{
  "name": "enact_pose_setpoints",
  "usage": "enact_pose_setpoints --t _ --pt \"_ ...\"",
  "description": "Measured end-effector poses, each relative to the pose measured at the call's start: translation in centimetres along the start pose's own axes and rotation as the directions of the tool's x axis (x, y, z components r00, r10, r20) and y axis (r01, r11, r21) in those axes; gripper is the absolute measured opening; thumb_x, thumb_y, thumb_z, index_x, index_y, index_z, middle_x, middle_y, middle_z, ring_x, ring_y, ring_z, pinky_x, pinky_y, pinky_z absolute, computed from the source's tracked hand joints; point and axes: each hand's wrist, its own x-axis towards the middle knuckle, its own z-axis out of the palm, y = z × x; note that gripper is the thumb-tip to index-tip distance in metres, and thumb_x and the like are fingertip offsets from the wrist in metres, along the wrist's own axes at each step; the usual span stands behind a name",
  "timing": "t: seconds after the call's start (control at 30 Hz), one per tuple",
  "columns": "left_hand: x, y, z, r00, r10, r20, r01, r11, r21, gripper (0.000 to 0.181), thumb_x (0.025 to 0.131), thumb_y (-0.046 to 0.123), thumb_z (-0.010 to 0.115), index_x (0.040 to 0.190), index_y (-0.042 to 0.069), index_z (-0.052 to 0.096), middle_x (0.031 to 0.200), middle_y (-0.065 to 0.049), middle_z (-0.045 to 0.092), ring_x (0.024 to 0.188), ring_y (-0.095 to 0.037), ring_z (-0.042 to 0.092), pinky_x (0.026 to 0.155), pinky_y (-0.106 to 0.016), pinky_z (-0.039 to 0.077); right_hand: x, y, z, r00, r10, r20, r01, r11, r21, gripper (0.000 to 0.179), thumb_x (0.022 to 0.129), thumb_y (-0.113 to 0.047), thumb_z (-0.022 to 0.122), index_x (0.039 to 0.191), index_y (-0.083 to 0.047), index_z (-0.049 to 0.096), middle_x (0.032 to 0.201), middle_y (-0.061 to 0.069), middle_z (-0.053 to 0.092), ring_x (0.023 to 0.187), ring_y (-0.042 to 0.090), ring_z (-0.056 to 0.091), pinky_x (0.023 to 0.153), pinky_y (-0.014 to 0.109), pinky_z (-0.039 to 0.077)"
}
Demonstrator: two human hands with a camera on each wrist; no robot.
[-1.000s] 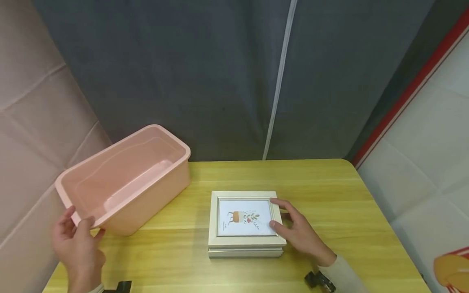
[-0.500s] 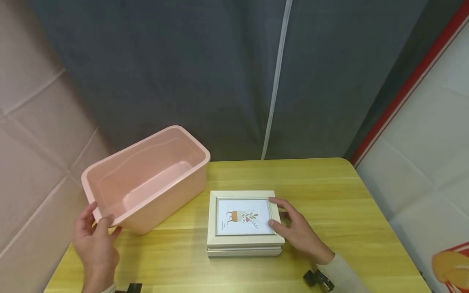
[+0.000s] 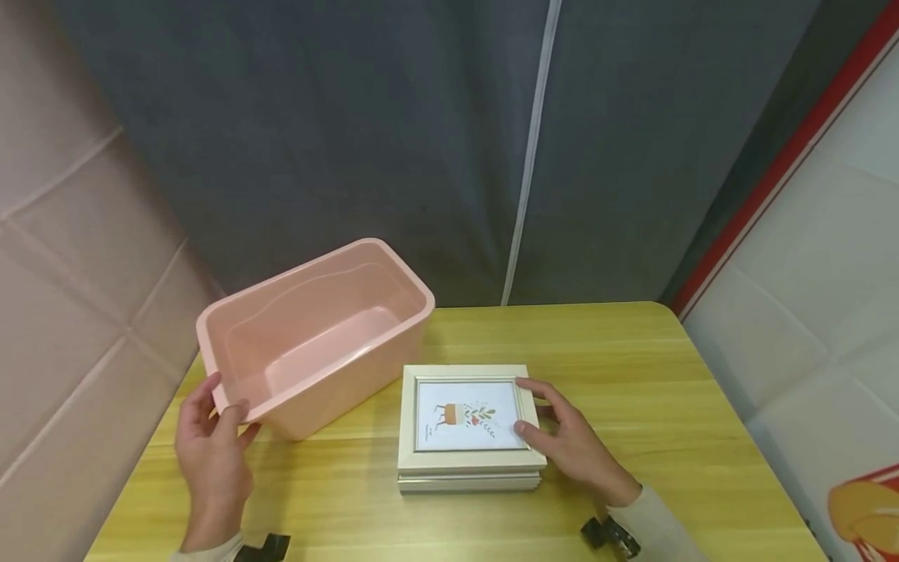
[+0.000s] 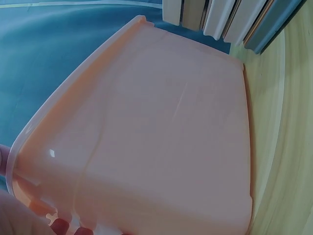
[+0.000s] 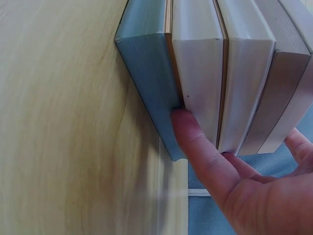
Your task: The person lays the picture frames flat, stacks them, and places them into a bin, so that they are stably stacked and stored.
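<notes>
A pink plastic bin (image 3: 351,390) stands on the wooden table, its long side set at an angle. My left hand (image 3: 214,457) grips the bin's near left corner at the rim, thumb inside it and fingers below. To its right lies a stack of several picture frames (image 3: 472,484), the top frame showing a plant print. My right hand (image 3: 579,445) rests against the stack's right side, thumb and index fingertip on the top frame. In the right wrist view, a straight finger (image 5: 210,161) touches the side of the stack, where a blue frame (image 5: 146,73) lies lowest.
A dark grey curtain (image 3: 351,140) hangs behind the table (image 3: 632,375). Pale padded walls stand on the left (image 3: 77,312) and right (image 3: 829,328). The bin's right end comes close to the stack's far left corner.
My left hand has moved the pink bin to the right, toward the frames. My right hand and the stack have stayed in place.
</notes>
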Motion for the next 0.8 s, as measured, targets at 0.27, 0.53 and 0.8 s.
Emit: enact_pose_setpoints --t 0.27,0.53,0.8 --pt "-0.5 -0.8 1.5 0.998 0.033 0.060 -0.034 0.999 0.012 0.050 0.099 -0.005 0.060 0.146 0.013 0.059 0.133 0.000 0.059 0.099 -0.012 0.063 0.062 -0.020 0.061 0.1 0.1 0.1 1.000 0.017 -0.008 -0.017 0.999 0.030 0.061 0.098 -0.033 0.077 0.152 -0.042 0.048 0.159 0.008 0.048 0.133 0.043 0.057 0.091 0.042 0.055" --pt "-1.5 -1.4 1.9 0.992 0.075 0.106 -0.077 0.997 0.014 0.052 0.104 0.004 0.061 0.155 0.015 0.053 0.145 -0.006 0.055 0.117 -0.016 0.060 0.073 -0.016 0.061 0.1 0.1 0.2 1.000 0.019 0.001 -0.019 0.999 0.032 0.062 0.099 -0.034 0.076 0.152 -0.044 0.047 0.162 0.009 0.045 0.135 0.044 0.055 0.091 0.041 0.056" --pt "-2.7 -1.4 1.7 0.981 0.103 0.162 -0.105 0.994 0.004 0.054 0.106 0.004 0.059 0.159 0.012 0.047 0.159 -0.012 0.045 0.130 -0.019 0.055 0.087 -0.017 0.058 0.1 0.0 0.3 0.999 0.039 0.000 -0.039 0.999 0.034 0.061 0.099 -0.035 0.076 0.152 -0.045 0.047 0.161 0.009 0.045 0.136 0.044 0.055 0.089 0.040 0.057"
